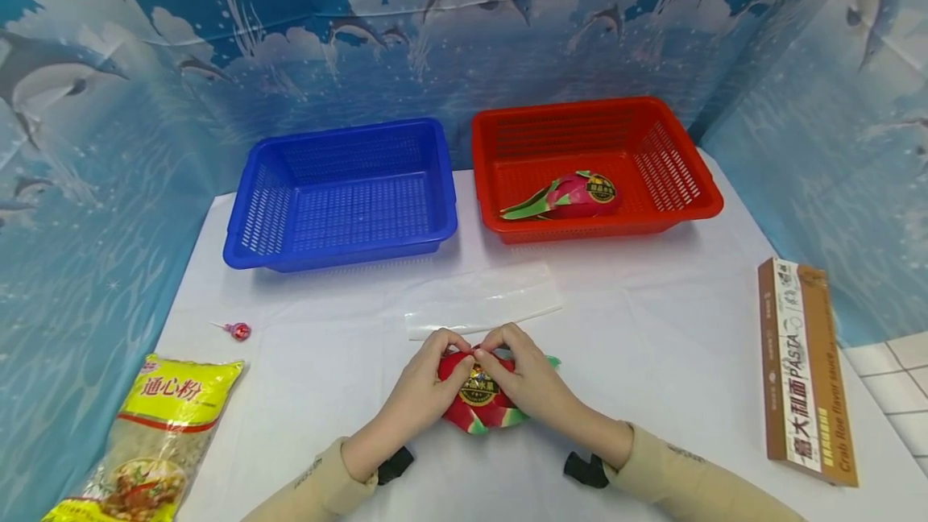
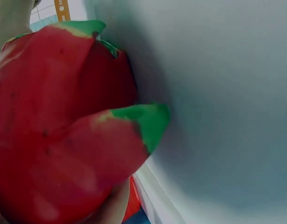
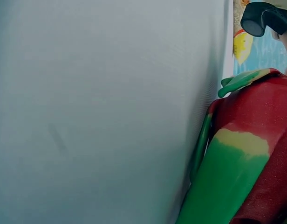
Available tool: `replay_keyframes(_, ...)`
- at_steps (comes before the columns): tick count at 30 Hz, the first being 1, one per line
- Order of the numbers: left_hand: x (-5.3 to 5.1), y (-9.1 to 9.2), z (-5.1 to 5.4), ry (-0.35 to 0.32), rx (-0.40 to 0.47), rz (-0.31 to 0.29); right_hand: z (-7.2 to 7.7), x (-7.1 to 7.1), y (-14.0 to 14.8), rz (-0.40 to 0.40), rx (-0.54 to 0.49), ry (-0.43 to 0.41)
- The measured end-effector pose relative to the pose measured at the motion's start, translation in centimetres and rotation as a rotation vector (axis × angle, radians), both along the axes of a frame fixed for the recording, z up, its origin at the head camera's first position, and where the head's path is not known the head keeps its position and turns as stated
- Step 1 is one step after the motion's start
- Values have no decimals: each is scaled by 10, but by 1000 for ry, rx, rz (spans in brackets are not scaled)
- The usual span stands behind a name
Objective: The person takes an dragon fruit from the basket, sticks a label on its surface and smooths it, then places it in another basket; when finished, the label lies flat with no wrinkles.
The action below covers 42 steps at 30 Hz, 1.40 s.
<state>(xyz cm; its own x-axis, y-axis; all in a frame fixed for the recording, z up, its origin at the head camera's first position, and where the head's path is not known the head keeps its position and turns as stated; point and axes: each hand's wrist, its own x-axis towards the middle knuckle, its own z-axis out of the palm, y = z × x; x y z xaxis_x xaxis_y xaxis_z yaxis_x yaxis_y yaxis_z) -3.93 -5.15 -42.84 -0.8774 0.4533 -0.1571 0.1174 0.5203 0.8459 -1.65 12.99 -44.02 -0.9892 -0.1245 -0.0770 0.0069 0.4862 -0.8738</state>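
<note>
A red dragon fruit with green-tipped scales [image 1: 474, 419] lies on the white table close to the person, a round black-and-gold sticker on its top. The left hand [image 1: 429, 375] grips it from the left, and the right hand [image 1: 528, 369] holds its other side. Both thumbs meet near the sticker's upper edge; what the fingertips do behind them is hidden. In the left wrist view the fruit's red skin [image 2: 55, 126] fills the left side. Green and red scales [image 3: 246, 163] show at the right of the right wrist view.
Behind the hands lies a flat translucent plastic bag [image 1: 482, 300]. Farther back stand a blue basket [image 1: 341, 252] and a red basket [image 1: 674, 220] with another dragon fruit [image 1: 576, 193]. A lollipop [image 1: 238, 331] and macaroni bag [image 1: 155, 433] lie left, a pasta box [image 1: 808, 373] right.
</note>
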Motion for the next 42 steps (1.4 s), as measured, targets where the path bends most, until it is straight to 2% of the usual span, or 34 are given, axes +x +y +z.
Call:
replay_keyframes(6, 0, 1, 1, 10, -9, 13, -1, 2, -1, -21, 25, 7)
replay_keyframes(13, 1, 3, 2, 55, -29, -5, 4, 2, 1, -19, -8, -59)
replay_keyframes(18, -1, -1, 3, 6, -27, -49, 8, -1, 4, 7, -68, -103)
replay_keyframes(24, -4, -9, 2, -23, -4, -125, 10, -6, 3, -24, -122, -199)
replay_keyframes(30, -7, -14, 0, -30, 38, -189, 8, -8, 2, -44, -105, -201)
replay_keyframes(35, -6, -13, 1, -74, 62, -189, 7, -8, 6, -42, -79, -202)
replay_keyframes(38, -6, -13, 2, -95, 65, -189, 7, -6, 12, 0, -115, -219)
replay_keyframes(42, -6, -14, 3, -110, 63, -194, 6, -4, 19, 108, -147, -204)
